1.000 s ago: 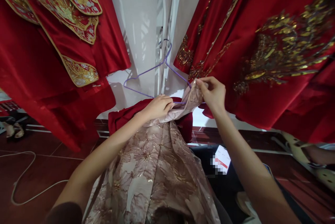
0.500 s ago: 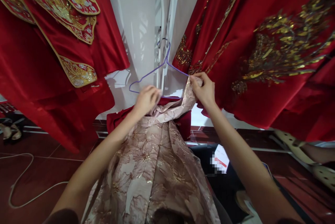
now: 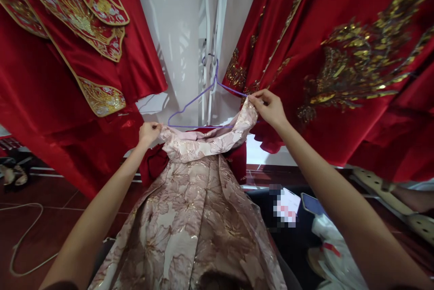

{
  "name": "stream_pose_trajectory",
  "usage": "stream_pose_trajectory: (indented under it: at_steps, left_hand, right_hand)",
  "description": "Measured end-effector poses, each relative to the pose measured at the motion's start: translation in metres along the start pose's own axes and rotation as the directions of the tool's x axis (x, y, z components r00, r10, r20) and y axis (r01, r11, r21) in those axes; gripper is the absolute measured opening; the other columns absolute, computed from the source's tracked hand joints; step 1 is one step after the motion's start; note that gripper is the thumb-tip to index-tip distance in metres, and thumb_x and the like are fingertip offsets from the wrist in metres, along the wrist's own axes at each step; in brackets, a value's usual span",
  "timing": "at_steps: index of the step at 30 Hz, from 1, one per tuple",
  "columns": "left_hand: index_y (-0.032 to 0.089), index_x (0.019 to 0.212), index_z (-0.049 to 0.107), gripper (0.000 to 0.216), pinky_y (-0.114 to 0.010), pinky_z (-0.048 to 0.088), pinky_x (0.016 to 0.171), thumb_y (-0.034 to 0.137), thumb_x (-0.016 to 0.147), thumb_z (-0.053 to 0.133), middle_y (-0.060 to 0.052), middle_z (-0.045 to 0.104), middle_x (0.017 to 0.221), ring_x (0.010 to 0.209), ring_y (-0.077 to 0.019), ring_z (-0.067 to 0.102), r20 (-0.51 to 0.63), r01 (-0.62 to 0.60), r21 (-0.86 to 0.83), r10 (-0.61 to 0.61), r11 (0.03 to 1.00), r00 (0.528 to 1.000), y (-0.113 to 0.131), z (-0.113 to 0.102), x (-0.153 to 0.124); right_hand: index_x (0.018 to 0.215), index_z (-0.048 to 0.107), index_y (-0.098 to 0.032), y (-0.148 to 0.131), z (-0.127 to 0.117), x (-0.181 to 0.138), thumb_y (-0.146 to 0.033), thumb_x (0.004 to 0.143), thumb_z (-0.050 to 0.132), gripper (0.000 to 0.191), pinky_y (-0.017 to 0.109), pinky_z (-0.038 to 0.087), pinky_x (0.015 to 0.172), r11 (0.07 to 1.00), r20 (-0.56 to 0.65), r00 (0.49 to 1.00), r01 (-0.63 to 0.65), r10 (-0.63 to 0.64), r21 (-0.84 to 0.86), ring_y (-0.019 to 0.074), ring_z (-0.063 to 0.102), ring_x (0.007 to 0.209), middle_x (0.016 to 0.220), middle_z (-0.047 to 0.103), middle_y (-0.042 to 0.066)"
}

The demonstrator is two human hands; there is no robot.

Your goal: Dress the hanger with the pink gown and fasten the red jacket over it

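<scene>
A pale pink dress [image 3: 203, 199] with gold-threaded flowers hangs in front of me, its skirt spreading down over my lap. My left hand [image 3: 149, 132] pinches the left end of its neckline, just outside the left corner of a purple wire hanger [image 3: 195, 100]. At the other end, my right hand [image 3: 269, 106] grips the dress's right shoulder where it meets the hanger's right arm. The neckline band is stretched between both hands along the hanger's lower bar. The right corner of the hanger is hidden by cloth and fingers.
Red embroidered garments hang at left [image 3: 111, 68] and right [image 3: 352, 127]. Behind the hanger are white curtains [image 3: 169, 23] and a white pole [image 3: 222, 14]. A phone [image 3: 312, 204] and a white plastic bag [image 3: 334, 244] lie low right. A cable [image 3: 27, 272] crosses the tiled floor.
My left hand has moved left and slightly down from the middle, drawing out the bunched neckline. My right hand keeps its grip near the hanger's right end.
</scene>
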State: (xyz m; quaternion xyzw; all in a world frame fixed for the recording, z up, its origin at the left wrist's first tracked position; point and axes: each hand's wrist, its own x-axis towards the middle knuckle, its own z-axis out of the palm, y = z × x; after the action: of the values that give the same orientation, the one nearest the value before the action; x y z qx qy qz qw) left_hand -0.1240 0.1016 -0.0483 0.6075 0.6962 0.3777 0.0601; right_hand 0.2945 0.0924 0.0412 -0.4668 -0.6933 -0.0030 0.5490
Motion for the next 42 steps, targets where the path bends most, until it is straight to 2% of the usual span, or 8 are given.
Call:
stream_pose_trajectory:
  at_steps: [7,11,15,21,28,33,39,42]
  left_hand:
    - [0.019,0.088,0.071,0.038,-0.025,0.042,0.066,0.049,0.079,0.05,-0.007,0.072,0.086,0.081,-0.0211,0.065,-0.067,-0.033,-0.03,0.031,0.999,0.997,-0.001,-0.004,-0.001]
    - [0.016,0.088,0.07,0.039,-0.024,0.045,0.071,0.049,0.079,0.049,-0.006,0.072,0.088,0.081,-0.0192,0.064,-0.106,-0.138,-0.224,0.117,0.965,0.988,0.002,-0.007,0.001]
    - [0.015,0.087,0.069,0.038,-0.024,0.046,0.077,0.047,0.08,0.05,-0.005,0.071,0.092,0.085,-0.0178,0.062,-0.173,-0.256,-0.43,0.199,0.866,0.964,0.034,-0.01,0.002]
    - [0.015,0.08,0.068,0.036,-0.025,0.047,0.071,0.047,0.079,0.053,-0.003,0.069,0.08,0.076,-0.0171,0.061,-0.14,-0.401,-0.445,0.38,0.801,0.914,0.086,-0.023,0.001]
    - [0.016,0.1,0.055,0.033,-0.031,0.05,0.076,0.037,0.075,0.055,-0.007,0.066,0.093,0.08,-0.0159,0.063,0.104,-0.009,-0.655,0.101,0.756,0.989,0.014,-0.029,-0.01]
    - [0.02,0.11,0.053,0.065,-0.032,0.049,0.081,0.028,0.05,0.077,-0.005,0.066,0.096,0.088,-0.0196,0.062,0.459,-0.052,-0.474,0.297,0.879,0.837,-0.044,-0.011,-0.046]
    - [0.018,0.089,0.068,0.047,-0.033,0.051,0.07,0.053,0.059,0.071,-0.009,0.071,0.09,0.079,-0.023,0.064,0.495,0.181,-0.499,0.107,0.847,0.862,-0.043,-0.019,-0.038]
    - [0.017,0.084,0.068,0.046,-0.03,0.051,0.065,0.052,0.055,0.074,-0.007,0.072,0.082,0.073,-0.0207,0.064,0.392,0.237,-0.558,0.001,0.795,0.92,-0.022,-0.032,-0.009]
  right_hand:
    - [0.08,0.063,-0.022,-0.003,0.0,-0.002,-0.053,0.076,0.06,0.031,0.03,0.044,0.063,1.0,-0.001,1.0,0.009,-0.009,-0.011,0.0163,0.055,0.066,0.073,0.063,0.003]
    - [0.08,0.062,-0.022,-0.003,0.001,-0.002,-0.054,0.075,0.06,0.033,0.03,0.044,0.062,1.0,-0.004,1.0,0.008,-0.008,0.01,0.0158,0.055,0.065,0.072,0.064,0.002]
    - [0.079,0.061,-0.022,-0.005,0.005,-0.005,-0.054,0.074,0.061,0.033,0.029,0.045,0.062,0.996,0.037,0.999,-0.011,0.007,0.093,0.0153,0.055,0.065,0.073,0.064,0.002]
    - [0.078,0.06,-0.022,-0.005,0.012,-0.011,-0.053,0.074,0.061,0.031,0.03,0.046,0.06,0.982,0.06,0.996,-0.073,0.064,0.176,0.0156,0.055,0.064,0.072,0.062,0.002]
    - [0.078,0.059,-0.021,-0.003,0.016,-0.012,-0.047,0.077,0.059,0.027,0.028,0.044,0.059,0.983,0.058,0.994,-0.104,0.096,0.153,0.0136,0.053,0.059,0.065,0.059,-0.001]
    - [0.077,0.059,-0.021,-0.003,0.016,-0.011,-0.047,0.076,0.06,0.026,0.028,0.044,0.058,0.979,0.067,0.992,-0.115,0.104,0.171,0.0132,0.052,0.059,0.065,0.058,-0.001]
    - [0.075,0.059,-0.021,-0.005,0.014,-0.01,-0.049,0.072,0.064,0.028,0.027,0.043,0.056,0.966,0.08,0.989,-0.139,0.124,0.217,0.0128,0.051,0.057,0.064,0.059,-0.002]
    - [0.075,0.059,-0.021,-0.006,0.015,-0.01,-0.05,0.073,0.063,0.029,0.026,0.043,0.056,0.969,0.082,0.99,-0.13,0.115,0.21,0.0127,0.052,0.058,0.064,0.06,-0.002]
